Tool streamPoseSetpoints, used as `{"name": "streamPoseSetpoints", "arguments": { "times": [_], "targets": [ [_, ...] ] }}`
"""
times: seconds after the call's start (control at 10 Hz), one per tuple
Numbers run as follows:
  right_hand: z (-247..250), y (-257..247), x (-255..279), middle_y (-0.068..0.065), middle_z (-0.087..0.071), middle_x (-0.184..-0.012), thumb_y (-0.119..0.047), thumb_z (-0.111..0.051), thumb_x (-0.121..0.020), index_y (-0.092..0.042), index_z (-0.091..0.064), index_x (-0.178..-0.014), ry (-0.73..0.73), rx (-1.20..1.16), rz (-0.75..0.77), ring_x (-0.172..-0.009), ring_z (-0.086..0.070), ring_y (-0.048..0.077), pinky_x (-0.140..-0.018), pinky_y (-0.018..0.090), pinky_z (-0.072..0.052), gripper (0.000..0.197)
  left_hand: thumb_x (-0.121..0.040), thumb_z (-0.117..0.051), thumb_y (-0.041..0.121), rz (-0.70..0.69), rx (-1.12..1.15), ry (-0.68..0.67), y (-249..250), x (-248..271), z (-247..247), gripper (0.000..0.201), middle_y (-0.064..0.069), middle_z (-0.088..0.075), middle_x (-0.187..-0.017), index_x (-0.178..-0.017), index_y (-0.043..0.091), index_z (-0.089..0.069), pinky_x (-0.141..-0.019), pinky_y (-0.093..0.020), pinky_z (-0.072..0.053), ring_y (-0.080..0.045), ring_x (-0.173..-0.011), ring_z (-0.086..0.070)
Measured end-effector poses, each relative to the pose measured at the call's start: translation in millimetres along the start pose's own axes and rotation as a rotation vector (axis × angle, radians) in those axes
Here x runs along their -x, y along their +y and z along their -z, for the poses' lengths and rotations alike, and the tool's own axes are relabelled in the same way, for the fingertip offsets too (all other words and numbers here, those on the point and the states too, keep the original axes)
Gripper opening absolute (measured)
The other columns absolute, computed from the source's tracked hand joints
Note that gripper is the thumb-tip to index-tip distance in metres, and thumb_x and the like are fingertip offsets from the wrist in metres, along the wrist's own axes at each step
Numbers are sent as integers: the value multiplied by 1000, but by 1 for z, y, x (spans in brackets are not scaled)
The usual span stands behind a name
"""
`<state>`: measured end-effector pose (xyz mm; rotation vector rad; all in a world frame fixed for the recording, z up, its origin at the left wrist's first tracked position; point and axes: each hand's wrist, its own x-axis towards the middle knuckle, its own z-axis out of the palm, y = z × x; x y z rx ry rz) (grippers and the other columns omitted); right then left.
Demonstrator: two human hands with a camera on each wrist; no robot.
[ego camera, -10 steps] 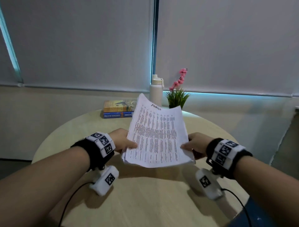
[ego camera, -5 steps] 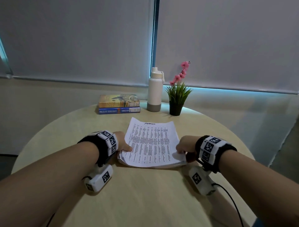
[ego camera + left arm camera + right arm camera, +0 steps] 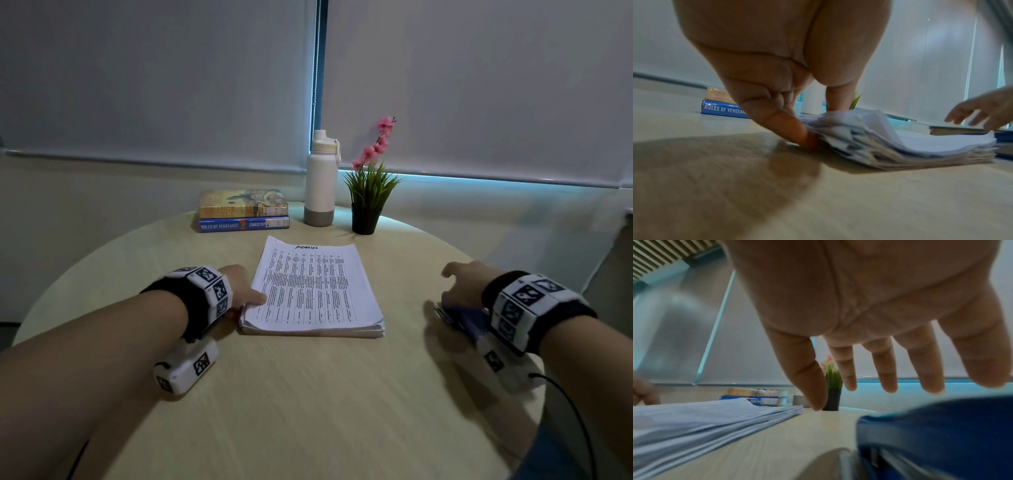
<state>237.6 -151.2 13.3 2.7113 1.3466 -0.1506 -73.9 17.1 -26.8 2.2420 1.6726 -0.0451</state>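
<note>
A thick stack of printed paper (image 3: 315, 291) headed "ADMIN" lies flat on the round wooden table (image 3: 308, 404). My left hand (image 3: 245, 291) pinches its near left edge; the left wrist view shows the thumb on top and a finger (image 3: 797, 129) curled against the edge of the sheets (image 3: 890, 142). My right hand (image 3: 462, 279) is off the paper, to its right, with fingers spread and holding nothing. It hovers over a blue stapler-like object (image 3: 460, 313), which in the right wrist view sits blurred under the palm (image 3: 941, 426) while the fingers (image 3: 888, 369) point forward.
At the table's far side lie two stacked books (image 3: 243, 212), a white bottle (image 3: 320, 181) and a small potted plant with pink flowers (image 3: 368, 195). Closed blinds hang behind them. Black cables run from both wrist cameras.
Both hands held the stack tilted up, then laid it flat. The right hand has let go and swung right over the blue object; the left keeps its edge.
</note>
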Motion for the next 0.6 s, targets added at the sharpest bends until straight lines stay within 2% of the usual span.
{"name": "streamPoseSetpoints", "arguments": {
  "times": [0.1, 0.2, 0.3, 0.4, 0.5, 0.6],
  "targets": [
    [-9, 18, 12, 9, -54, -121, -19, -57, -83, -17, -43, -128, -140, 47, -16, -100, -53, 25, -81, 30, -46, 48, -86, -65, 41, -20, 102, -9, -5, 9, 0, 36, -8, -72, -90, -95, 6, -64, -68, -27, -46, -19, -72, -61],
    [-15, 14, 20, 8, -55, -101, -16, -51, -88, -12, -49, -109, -121, -5, 35, -87, -52, 24, -70, 30, -42, 21, -87, -65, 38, -30, 134, 2, -9, 23, -1, 41, -7, -69, -91, -115, 9, -54, -71, -30, -51, -18, -73, -61],
    [-15, -5, 21, 11, -62, -100, -19, -51, -89, -7, -56, -101, -72, -60, 106, -89, -57, 27, -70, 29, -41, 18, -87, -67, 28, -32, 262, -34, -14, 32, -5, 56, -9, -67, -89, -131, 9, -41, -55, -28, -52, -17, -62, -60],
    [-13, -30, 18, 14, -64, -111, -24, -55, -89, -7, -59, -114, -15, -120, 145, -100, -60, 30, -74, 29, -44, 31, -86, -68, 24, -52, 347, -73, -18, 44, -7, 58, -11, -68, -91, -134, 12, -37, -54, -29, -53, -18, -61, -61],
    [-12, -50, 17, 14, -62, -119, -30, -57, -89, -7, -57, -123, -6, -153, 148, -107, -58, 30, -86, 33, -47, 41, -86, -68, 31, -88, 265, -84, -22, 51, -9, 57, -8, -67, -93, -132, 16, -39, -65, -34, -57, -18, -68, -66],
    [-13, -53, 16, 16, -62, -118, -31, -58, -89, -5, -54, -124, -40, -318, 142, -106, -59, 31, -92, 39, -50, 44, -85, -67, 38, -147, 174, -54, -24, 60, -11, 55, -3, -66, -91, -130, 19, -42, -73, -37, -58, -17, -74, -69]
  ]
}}
